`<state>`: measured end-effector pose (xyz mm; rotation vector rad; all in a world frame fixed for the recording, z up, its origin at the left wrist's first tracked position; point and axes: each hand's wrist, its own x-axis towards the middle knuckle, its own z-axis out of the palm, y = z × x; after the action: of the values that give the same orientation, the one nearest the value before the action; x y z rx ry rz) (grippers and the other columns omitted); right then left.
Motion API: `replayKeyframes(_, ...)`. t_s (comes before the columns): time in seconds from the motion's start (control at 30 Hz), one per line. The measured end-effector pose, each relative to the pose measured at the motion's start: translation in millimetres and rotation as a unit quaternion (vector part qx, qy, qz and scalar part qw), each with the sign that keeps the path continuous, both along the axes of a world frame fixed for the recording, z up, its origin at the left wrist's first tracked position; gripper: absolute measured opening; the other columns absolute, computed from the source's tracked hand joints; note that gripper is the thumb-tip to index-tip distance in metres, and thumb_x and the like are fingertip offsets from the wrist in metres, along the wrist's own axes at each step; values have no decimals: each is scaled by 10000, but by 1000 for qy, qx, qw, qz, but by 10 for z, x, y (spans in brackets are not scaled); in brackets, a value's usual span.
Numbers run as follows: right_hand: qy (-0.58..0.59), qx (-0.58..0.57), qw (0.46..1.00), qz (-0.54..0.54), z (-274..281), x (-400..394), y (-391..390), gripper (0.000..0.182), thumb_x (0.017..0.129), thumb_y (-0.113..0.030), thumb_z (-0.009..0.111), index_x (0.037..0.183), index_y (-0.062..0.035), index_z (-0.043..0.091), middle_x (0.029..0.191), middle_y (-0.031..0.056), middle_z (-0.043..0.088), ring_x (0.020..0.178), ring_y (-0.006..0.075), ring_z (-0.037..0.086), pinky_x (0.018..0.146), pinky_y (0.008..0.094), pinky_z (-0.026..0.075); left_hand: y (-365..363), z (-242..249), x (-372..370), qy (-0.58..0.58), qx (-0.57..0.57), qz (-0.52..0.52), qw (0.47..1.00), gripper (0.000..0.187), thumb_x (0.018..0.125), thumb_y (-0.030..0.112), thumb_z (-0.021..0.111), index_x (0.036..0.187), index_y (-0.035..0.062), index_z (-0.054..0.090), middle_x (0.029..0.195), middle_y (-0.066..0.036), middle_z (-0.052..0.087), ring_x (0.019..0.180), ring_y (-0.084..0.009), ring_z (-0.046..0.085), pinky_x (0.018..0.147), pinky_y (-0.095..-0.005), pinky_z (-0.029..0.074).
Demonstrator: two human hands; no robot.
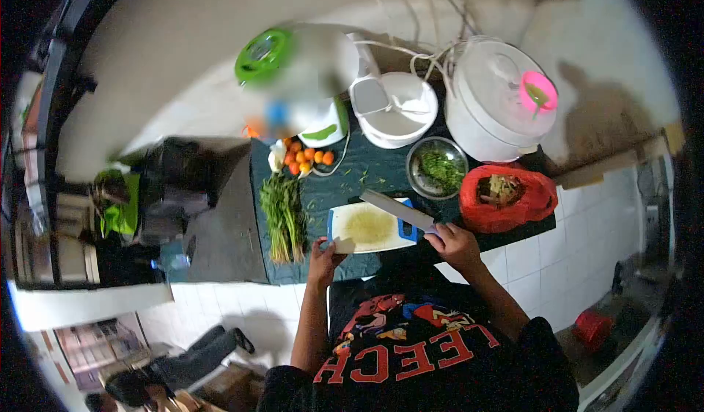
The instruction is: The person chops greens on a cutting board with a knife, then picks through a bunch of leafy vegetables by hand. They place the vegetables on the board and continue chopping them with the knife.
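Observation:
A wide-bladed kitchen knife (398, 210) is in my right hand (457, 249), its fingers wrapped round the handle. The blade points left across the upper right part of a white cutting board (359, 237) with blue ends. A greenish-brown stain marks the board's middle, and no food lies on it. My left hand (323, 261) is at the board's lower left corner, fingers closed on its edge. Left of the board lies a bunch of long green stalks (282, 217). Behind it, to the right, a metal bowl (412, 181) holds chopped greens (441, 168).
Small orange-red round fruits (309, 155) sit beside a white bulb (276, 157). A red plastic bag (539, 199) stands at the right. At the back are a white tub (396, 129) and a big lidded white container (488, 111) bearing a pink strainer (537, 89). Another person (183, 361) is at lower left.

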<state>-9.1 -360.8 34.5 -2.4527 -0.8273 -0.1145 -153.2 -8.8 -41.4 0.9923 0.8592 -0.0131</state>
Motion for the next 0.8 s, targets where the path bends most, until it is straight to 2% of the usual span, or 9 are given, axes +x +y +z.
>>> replayKeyframes(0.17,76,-56,993,75,-46,-61,124,394,938,-438,640,968,-46,653,822,151,651,719,345,690,613,464,563,-14,-413,-191,-19,-63,64,996,356,987,92,621,1243,125,375,1159,-189,621,981,-332,682,776,-456,593)
replayKeyframes(0.23,79,-80,991,76,-41,-90,171,392,945,-438,627,973,-47,648,859,160,659,750,353,696,639,476,566,-2,-666,-105,-2,131,-5,991,372,981,75,619,1250,144,371,1135,-177,636,943,-327,681,718,-431,573)
replayKeyframes(0.3,111,-100,988,44,-120,-127,201,391,953,-436,611,975,-47,647,881,174,664,771,362,695,657,491,564,5,-815,-41,-7,110,24,994,401,981,84,599,1318,133,387,1073,-184,666,901,-330,685,718,-445,557)
replayKeyframes(0.37,106,-119,986,43,-227,-145,211,387,959,-431,602,978,-46,645,894,181,667,779,370,692,666,499,562,62,-653,44,79,457,-155,872,452,967,88,573,1386,111,406,968,-198,684,866,-374,685,731,-483,549)
replayKeyframes(0.43,103,-133,985,44,-316,-176,245,383,966,-425,592,982,-46,643,906,188,669,787,377,690,674,506,560,209,-527,35,137,491,-180,842,360,959,97,537,1318,82,560,937,-225,685,866,-427,670,771,-510,536)
replayKeyframes(0.5,70,-65,995,36,-359,-222,265,291,906,-312,692,952,-28,647,841,169,660,743,387,666,658,486,543,583,-719,-139,6,673,-233,702,270,938,92,516,1144,69,689,961,-232,693,882,-452,668,784,-523,534)
replayKeyframes(0.57,75,-68,994,34,-308,-271,272,285,916,-307,681,961,-29,642,857,168,661,761,381,667,663,480,542,677,-131,-175,134,635,-188,737,231,907,108,521,1038,68,707,989,-231,674,919,-434,655,792,-522,539)
replayKeyframes(0.63,81,-70,994,25,-291,-355,277,279,925,-302,670,970,-30,636,874,167,661,780,375,667,668,475,541,1014,-16,-277,175,720,-236,628,229,938,128,513,1108,72,657,1023,-244,678,934,-438,658,802,-531,538)
replayKeyframes(0.8,121,-140,982,-27,-241,-545,279,263,937,-293,654,966,-35,612,889,171,635,805,379,654,673,487,527,1458,108,-338,158,664,-261,682,303,937,221,580,1184,46,582,972,-265,694,902,-454,681,764,-552,548)
